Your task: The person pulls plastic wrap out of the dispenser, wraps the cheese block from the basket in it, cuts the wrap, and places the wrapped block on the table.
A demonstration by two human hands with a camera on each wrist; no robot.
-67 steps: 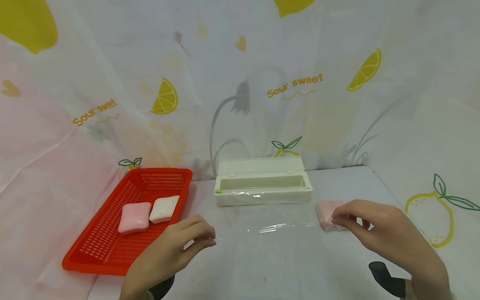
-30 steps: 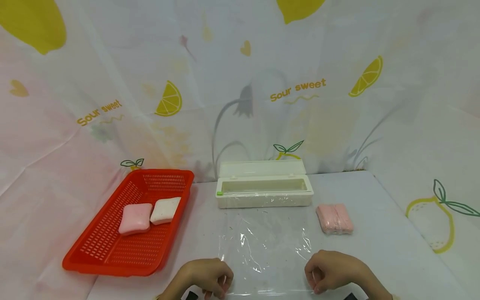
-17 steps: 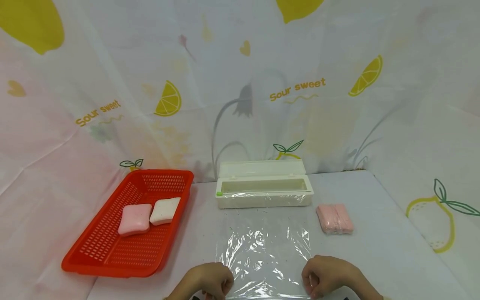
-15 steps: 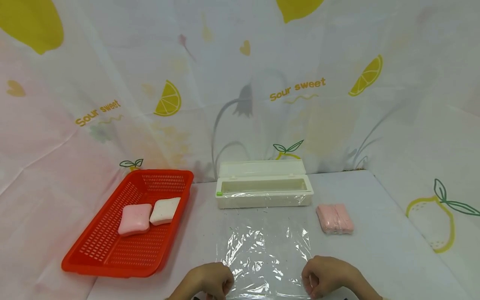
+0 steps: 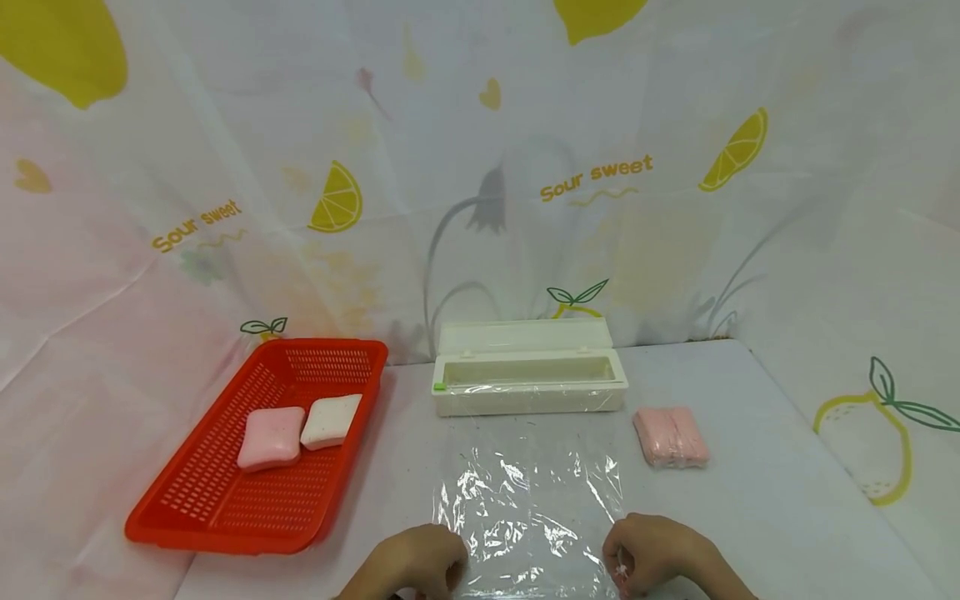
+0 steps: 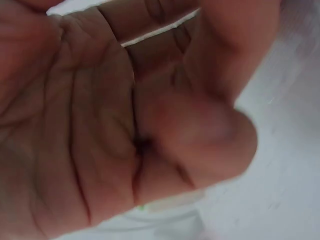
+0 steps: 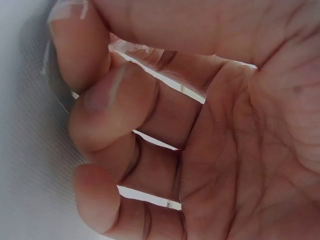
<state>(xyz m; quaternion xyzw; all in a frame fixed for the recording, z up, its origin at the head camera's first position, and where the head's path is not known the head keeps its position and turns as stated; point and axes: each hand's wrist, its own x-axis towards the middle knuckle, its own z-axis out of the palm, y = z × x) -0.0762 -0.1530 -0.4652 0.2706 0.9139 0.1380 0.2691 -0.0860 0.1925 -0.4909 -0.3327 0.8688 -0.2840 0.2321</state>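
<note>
A sheet of clear cling film [image 5: 525, 508] stretches over the table from a white dispenser box [image 5: 528, 402] with its lid raised, toward the person. At the film's near left corner, my left hand [image 5: 423, 554] pinches the edge with curled fingers. My right hand [image 5: 652, 546] pinches the near right corner between thumb and fingers; in the right wrist view a bit of film shows at the thumb tip [image 7: 70, 12]. Bright creases run across the sheet between the hands. Right of the box lies a pink soap bar [image 5: 671, 437] wrapped in film.
On the left stands a red perforated basket [image 5: 180, 533] holding an unwrapped pink soap bar [image 5: 272, 437] and a white one [image 5: 330, 421]. A lemon-print cloth [image 5: 420, 108] hangs behind and along the sides of the white table [image 5: 795, 500].
My right hand has left the wrapped pink soap bar. Both hands have taken the film's edge and drawn it out of the box toward the person; over the last half second they barely move.
</note>
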